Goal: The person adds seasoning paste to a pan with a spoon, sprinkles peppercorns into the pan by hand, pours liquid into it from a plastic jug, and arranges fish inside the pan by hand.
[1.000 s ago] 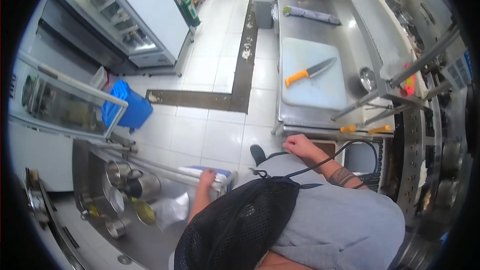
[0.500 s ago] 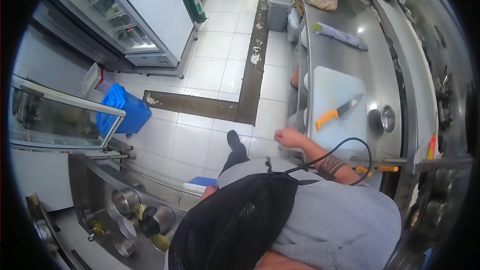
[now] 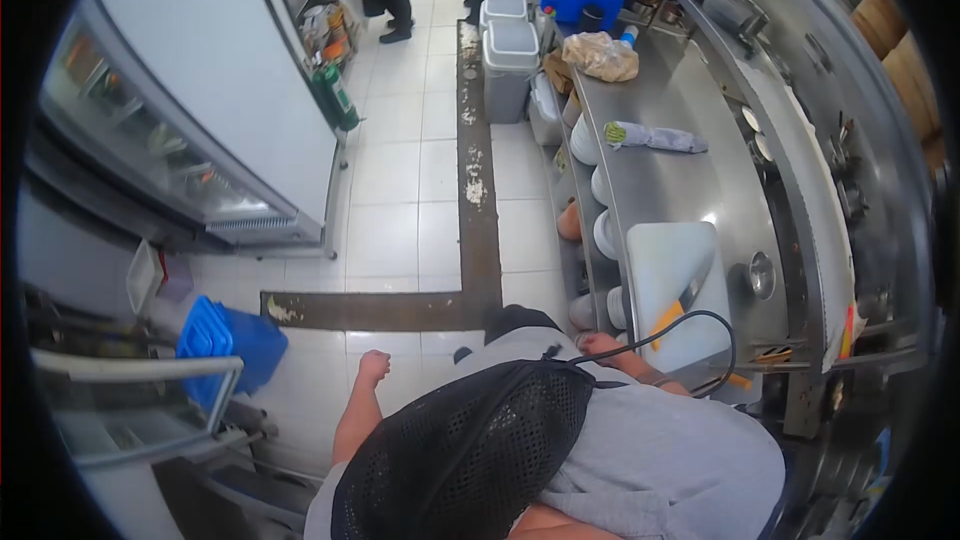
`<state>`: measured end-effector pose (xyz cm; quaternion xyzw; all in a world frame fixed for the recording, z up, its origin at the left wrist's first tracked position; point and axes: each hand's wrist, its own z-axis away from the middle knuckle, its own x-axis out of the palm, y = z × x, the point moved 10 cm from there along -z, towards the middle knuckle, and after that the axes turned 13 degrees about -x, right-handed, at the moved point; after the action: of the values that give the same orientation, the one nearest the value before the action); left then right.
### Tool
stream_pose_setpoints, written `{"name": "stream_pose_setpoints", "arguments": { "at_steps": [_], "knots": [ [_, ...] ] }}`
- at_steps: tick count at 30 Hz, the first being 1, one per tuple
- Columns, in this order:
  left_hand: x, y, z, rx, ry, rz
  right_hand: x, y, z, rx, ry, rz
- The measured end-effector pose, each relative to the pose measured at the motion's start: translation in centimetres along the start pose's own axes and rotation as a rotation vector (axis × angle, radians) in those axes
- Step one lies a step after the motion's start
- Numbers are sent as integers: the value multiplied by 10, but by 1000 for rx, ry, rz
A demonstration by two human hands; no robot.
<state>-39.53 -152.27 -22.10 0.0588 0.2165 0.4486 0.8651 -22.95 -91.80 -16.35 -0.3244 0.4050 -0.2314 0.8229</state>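
My left hand (image 3: 374, 367) hangs out in front on the left, above the white floor tiles, its fingers curled into a loose fist with nothing showing in them. On the other side, my right hand (image 3: 600, 345) is low beside the steel counter, its fingers curled too and no object visible in it. Nearest to it is a white cutting board (image 3: 655, 250) on the counter. A knife (image 3: 672, 315) with a yellow handle lies across the board. To the board's right sits a small metal bowl (image 3: 762, 275).
A wrapped green bundle (image 3: 655, 137) and a bag (image 3: 602, 57) lie farther along the counter (image 3: 690, 185). Lidded grey bins (image 3: 511, 70) stand at its far end. At left are a blue bin (image 3: 230, 350) and a glass-door fridge (image 3: 190, 130). Two people stand ahead beyond the floor drain (image 3: 478, 240).
My view has moved forward along the aisle. My left hand has swung forward into sight, while my right hand has drawn back towards my body. More of the people ahead shows.
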Motion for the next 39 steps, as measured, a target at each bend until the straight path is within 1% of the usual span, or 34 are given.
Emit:
{"name": "stream_pose_setpoints", "arguments": {
  "at_steps": [1, 2, 3, 4, 5, 6, 8, 9, 10, 11, 12, 13, 14, 16, 17, 18, 19, 20, 22, 25, 26, 27, 28, 29, 30, 31, 32, 33, 34, 35, 36, 37, 38, 39],
  "knots": [
    [-15, 24, -4, -20, -21, 141, 0, 7, -8, 35, 42, -90],
    [-26, 49, -7, -13, -19, 123, 1, 15, -16, 67, 87, -179],
    [-39, 77, -5, 28, 34, 123, -8, 7, -18, 227, 84, -177],
    [-48, 99, -8, 65, 87, 124, -7, 19, -30, 266, 65, -171],
    [-54, 117, -11, 72, 83, 200, -5, 30, -42, 304, 46, -164],
    [-51, 131, -14, 64, 87, 193, -3, 42, -54, 342, 26, -157],
    [-54, 163, -18, 72, 122, 171, -8, 57, -82, 477, -121, -107],
    [-44, 160, -53, 61, -38, 158, -25, 67, -106, 462, -119, -112],
    [-33, 159, -81, 46, -196, 140, -48, 67, -142, 210, -171, 112],
    [-31, 174, -80, 216, -94, -73, -58, 56, -177, -46, -216, 331],
    [-32, 189, -76, 377, 94, -338, -91, 37, -208, 11, -336, 342],
    [-36, 194, -81, 404, 158, -411, -123, 20, -229, 73, -472, 344],
    [-43, 198, -87, 427, 238, -492, -159, 14, -265, -22, -404, 479],
    [-54, 189, -102, 147, 90, -109, -228, 7, -333, -174, -239, 772],
    [-64, 200, -94, 105, 91, -33, -255, 24, -371, -157, -250, 775],
    [-74, 222, -77, 71, 100, 31, -315, 8, -386, 124, 41, 186],
    [-83, 249, -62, 42, 99, 70, -360, -23, -387, 392, 334, -412],
    [-95, 280, -46, 40, 85, 123, -389, -44, -408, 394, 323, -399],
    [-111, 283, -78, -84, 124, 40, -441, -79, -452, 223, 448, -431],
    [-127, 304, -127, -26, 90, -60, -468, -89, -496, 252, 456, -431],
    [-133, 316, -146, -4, 79, -99, -465, -80, -511, 243, 373, -303],
    [-141, 330, -168, 19, 63, -139, -458, -51, -526, 227, 301, -164],
    [-150, 349, -189, 52, 51, -186, -445, -30, -532, 267, 264, -120],
    [-159, 369, -207, 86, 35, -237, -440, -40, -534, 235, 114, 38],
    [-169, 392, -223, 121, 25, -293, -429, -37, -526, 358, 74, -76],
    [-183, 421, -235, 166, 14, -357, -411, -51, -538, -10, -167, 283],
    [-198, 450, -248, 212, 11, -422, -400, -39, -530, -77, -210, 325],
    [-214, 486, -254, 265, 13, -502, -400, -55, -527, -141, -252, 360],
    [-235, 522, -261, 272, 17, -556, -411, -75, -530, -128, -233, 350],
    [-265, 565, -249, 184, 27, -522, -432, -59, -523, 267, 34, -97],
    [-281, 579, -307, 233, -26, -601, -430, -45, -505, 649, 303, -558],
    [-312, 607, -328, 165, -5, -547, -435, -49, -513, 554, 382, -702],
    [-345, 635, -358, 155, 34, -453, -434, -55, -518, 563, 400, -738],
    [-375, 663, -385, 145, 76, -358, -438, -56, -518, 677, 450, -721]
  ]
}}
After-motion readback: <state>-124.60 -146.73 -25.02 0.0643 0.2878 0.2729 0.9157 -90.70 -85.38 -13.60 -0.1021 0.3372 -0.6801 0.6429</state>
